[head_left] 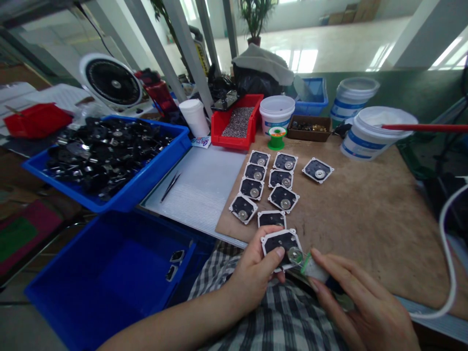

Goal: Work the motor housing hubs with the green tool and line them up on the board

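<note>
While the left hand (252, 275) pinches a white-framed black plate (281, 243) by its edge | right-hand fingers (340, 265) close narrow on a white, green-banded applicator (314, 267) | applicator tip at the plate's metal disc (294, 254) | plate just over the near edge of the wooden board (365, 219)

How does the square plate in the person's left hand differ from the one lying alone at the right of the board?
The plate in the left hand is lifted and tilted, while the other plate lies flat on the brown board. A white-and-green item in the right hand is held close to the first plate's metal disc; nothing touches the other. Both have a black face, white edge and round metal disc.
</note>
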`<state>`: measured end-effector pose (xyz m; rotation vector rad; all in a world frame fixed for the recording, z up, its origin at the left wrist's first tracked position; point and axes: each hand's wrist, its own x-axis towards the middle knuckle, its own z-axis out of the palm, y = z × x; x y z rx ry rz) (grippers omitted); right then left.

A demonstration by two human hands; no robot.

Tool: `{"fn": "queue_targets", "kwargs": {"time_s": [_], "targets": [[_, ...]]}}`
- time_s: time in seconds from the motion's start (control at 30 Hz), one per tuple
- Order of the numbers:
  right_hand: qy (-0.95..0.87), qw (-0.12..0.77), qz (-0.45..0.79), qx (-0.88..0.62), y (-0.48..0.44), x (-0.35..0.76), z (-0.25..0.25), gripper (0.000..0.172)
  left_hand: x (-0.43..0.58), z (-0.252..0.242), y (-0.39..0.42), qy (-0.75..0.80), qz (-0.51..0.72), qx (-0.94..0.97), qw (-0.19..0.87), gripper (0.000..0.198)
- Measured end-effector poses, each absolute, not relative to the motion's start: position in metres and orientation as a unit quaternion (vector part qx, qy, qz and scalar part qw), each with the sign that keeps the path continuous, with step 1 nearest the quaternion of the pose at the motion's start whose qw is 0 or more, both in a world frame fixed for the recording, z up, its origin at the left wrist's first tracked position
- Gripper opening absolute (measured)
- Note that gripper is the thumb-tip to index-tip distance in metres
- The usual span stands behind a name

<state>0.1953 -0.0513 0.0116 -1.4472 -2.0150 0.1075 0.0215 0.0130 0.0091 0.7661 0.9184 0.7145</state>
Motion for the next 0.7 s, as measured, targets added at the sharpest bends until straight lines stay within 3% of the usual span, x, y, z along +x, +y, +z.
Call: {"fn": "queue_targets", "kwargs": {"time_s": [0.47,0.7], "targets": [[-0.789,0.310,0.041,-0.530,-0.050,0.199,0.016,0.030,0.019,0.009,0.011,0.425,0.317,0.356,0.769,0.032],[-0.808,0.336,0.026,-0.482,-0.055,0.212,-0.021,0.037,0.017,0.007,0.004,0.423,0.337,0.349,0.765,0.037]]}}
